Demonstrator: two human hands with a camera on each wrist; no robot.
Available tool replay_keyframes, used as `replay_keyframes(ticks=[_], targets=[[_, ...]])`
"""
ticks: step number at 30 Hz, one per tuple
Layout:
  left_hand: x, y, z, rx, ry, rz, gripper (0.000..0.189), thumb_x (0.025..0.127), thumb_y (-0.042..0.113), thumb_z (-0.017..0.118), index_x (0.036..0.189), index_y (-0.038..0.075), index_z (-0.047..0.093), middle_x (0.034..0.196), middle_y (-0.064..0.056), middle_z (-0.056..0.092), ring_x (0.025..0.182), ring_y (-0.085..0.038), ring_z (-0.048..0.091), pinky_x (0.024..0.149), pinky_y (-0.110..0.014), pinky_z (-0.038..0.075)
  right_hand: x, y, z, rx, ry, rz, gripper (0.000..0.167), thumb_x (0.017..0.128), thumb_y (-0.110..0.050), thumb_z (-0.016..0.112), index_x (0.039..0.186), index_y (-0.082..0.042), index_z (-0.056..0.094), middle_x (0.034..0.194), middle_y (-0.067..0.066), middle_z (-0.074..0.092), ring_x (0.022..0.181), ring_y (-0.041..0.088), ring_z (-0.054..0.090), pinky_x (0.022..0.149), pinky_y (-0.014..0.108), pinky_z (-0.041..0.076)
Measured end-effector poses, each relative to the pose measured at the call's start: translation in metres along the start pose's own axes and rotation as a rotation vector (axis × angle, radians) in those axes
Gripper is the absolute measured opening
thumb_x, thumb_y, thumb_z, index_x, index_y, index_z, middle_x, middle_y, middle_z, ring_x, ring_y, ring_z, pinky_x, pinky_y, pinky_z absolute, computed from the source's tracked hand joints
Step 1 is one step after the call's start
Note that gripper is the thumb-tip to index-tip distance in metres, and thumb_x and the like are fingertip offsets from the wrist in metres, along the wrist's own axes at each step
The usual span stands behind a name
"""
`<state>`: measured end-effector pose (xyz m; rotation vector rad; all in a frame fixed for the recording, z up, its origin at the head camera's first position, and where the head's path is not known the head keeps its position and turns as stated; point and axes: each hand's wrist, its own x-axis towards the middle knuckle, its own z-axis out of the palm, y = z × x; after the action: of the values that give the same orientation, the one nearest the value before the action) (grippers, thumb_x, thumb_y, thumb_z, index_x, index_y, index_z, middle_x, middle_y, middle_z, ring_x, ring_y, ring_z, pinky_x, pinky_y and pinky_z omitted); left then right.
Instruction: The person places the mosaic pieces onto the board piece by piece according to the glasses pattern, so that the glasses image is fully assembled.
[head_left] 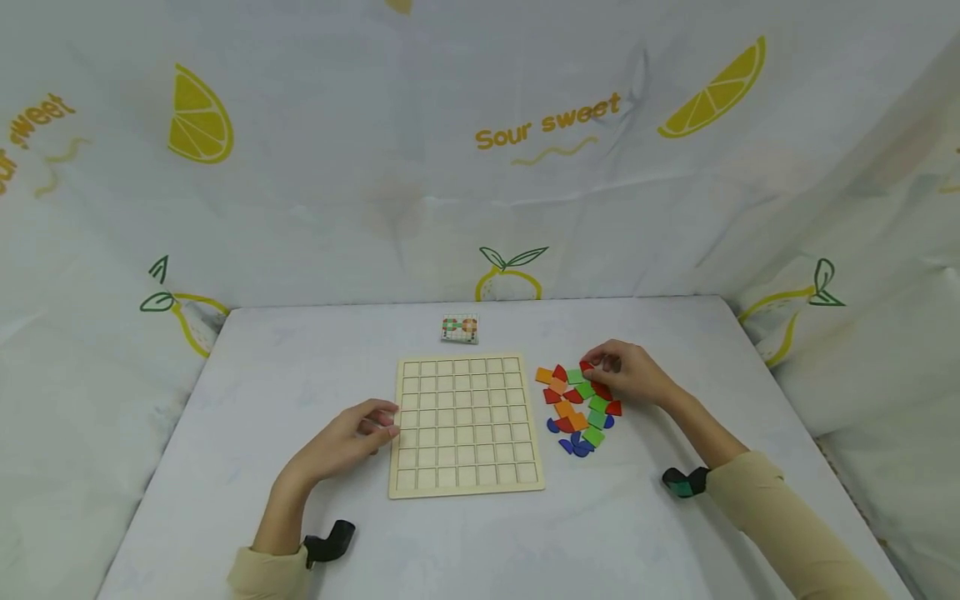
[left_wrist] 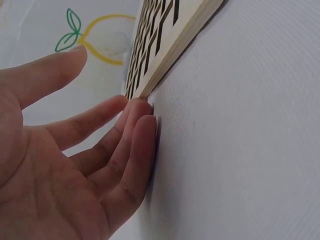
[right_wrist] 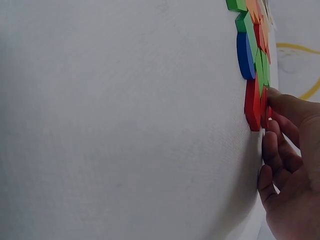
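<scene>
A pale wooden grid board [head_left: 468,423] of square cells lies flat on the table. Beside its left edge is my left hand [head_left: 352,437], fingers loosely bent and holding nothing; in the left wrist view, the fingertips [left_wrist: 145,125] are at the board's edge, touching or nearly so. Right of the board, loose red, orange, green and blue tiles [head_left: 575,421] lie in a cluster. At the cluster's far right side my right hand [head_left: 633,372] pinches a red tile [head_left: 586,365] between thumb and index finger. The thumb partly hides that tile in the right wrist view.
A small card with a printed coloured pattern [head_left: 460,327] lies behind the board. White cloth with lemon prints [head_left: 360,167] hangs behind and at both sides of the white table [head_left: 300,358]. Black wrist devices [head_left: 330,542] are worn at both sleeves.
</scene>
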<state>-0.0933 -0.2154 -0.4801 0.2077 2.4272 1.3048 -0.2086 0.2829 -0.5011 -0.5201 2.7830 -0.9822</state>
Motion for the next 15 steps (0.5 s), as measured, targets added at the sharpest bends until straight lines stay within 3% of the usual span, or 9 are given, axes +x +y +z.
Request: replay_keyframes(ticks=[15], targets=[[0.0005,-0.0008,0.0039,0.017,0.071,0.004,0.038,0.103,0.024,0.074,0.135,0.003,0.066,0.117,-0.009,0.073,0.102,-0.015,0.069,0.085,-0.026,0.056,0.0024,-0.0012,0.0036,-0.035,0.028,0.017,0.027,0.096,-0.019,0.083,0.118,-0.004,0.077,0.096,0.008,0.067,0.085,0.019,0.057,0.069,0.018,0.051]])
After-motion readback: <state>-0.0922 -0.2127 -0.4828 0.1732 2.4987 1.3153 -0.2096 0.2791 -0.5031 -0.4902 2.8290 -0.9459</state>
